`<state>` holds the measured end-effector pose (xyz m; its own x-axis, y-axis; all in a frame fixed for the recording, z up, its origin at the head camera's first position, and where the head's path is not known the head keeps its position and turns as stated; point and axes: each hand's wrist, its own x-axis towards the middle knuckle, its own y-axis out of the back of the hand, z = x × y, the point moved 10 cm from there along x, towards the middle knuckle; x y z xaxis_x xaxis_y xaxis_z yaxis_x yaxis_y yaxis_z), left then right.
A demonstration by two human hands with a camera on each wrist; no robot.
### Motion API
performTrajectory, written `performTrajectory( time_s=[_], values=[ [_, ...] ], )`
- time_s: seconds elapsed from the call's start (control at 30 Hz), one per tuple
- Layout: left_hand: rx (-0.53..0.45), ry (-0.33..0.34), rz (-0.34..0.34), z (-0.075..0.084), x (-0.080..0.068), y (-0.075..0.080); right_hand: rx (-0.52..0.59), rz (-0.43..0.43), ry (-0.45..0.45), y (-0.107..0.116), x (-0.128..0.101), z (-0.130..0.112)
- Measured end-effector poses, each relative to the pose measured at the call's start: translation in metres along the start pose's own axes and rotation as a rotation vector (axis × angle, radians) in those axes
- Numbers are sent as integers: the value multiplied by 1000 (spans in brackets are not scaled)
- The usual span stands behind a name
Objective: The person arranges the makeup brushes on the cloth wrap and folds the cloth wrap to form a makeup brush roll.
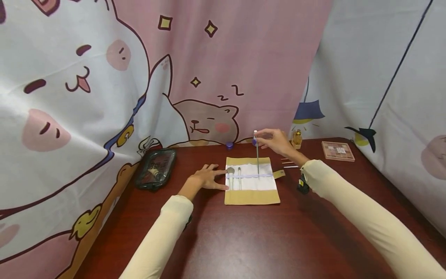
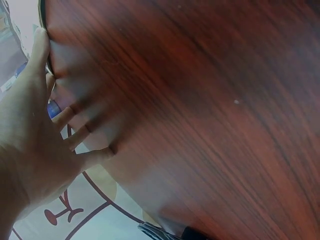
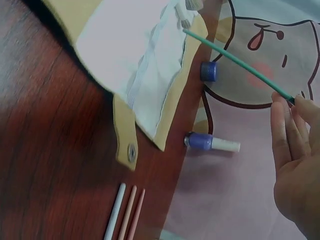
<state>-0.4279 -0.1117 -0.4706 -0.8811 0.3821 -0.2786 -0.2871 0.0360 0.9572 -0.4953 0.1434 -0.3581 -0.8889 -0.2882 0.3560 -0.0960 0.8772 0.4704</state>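
Observation:
A tan and white cloth brush roll [image 1: 252, 197] lies unfolded on the table. Two makeup brushes, a fluffy one [image 1: 231, 171] and a slimmer one [image 1: 239, 179], sit under its pale elastic band at the left. With spread fingers, my left hand [image 1: 208, 178] rests at the roll's left edge, thumb and index finger on it. My right hand [image 1: 276, 142] pinches a thin green pencil [image 3: 240, 63] near its top end. The pencil stands nearly upright over the roll, its lower end at the band right of the brushes in the head view.
Three slim pencils [image 3: 125, 212] lie right of the roll, near its snap strap [image 3: 125, 132]. Behind stand a blue pot [image 1: 229, 145], a purple nail polish bottle [image 3: 201, 141] and a gold bottle [image 1: 297, 139]. A palette [image 1: 338, 151] is far right; a black-trimmed clear pouch [image 1: 156, 168] is left.

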Motion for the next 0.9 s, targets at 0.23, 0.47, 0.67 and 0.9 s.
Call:
performTrajectory(
  time_s=[0.23, 0.47, 0.67, 0.9],
  values=[
    [16, 8, -14, 0, 3, -2, -28, 3, 12, -14, 8, 1],
    [14, 1, 3, 0, 1, 1, -48, 11, -3, -25, 16, 1],
    [15, 2, 3, 0, 3, 0, -25, 8, 2, -34, 20, 6],
    [21, 4, -7, 0, 1, 0, -12, 27, -15, -42, 20, 10]
  ],
)
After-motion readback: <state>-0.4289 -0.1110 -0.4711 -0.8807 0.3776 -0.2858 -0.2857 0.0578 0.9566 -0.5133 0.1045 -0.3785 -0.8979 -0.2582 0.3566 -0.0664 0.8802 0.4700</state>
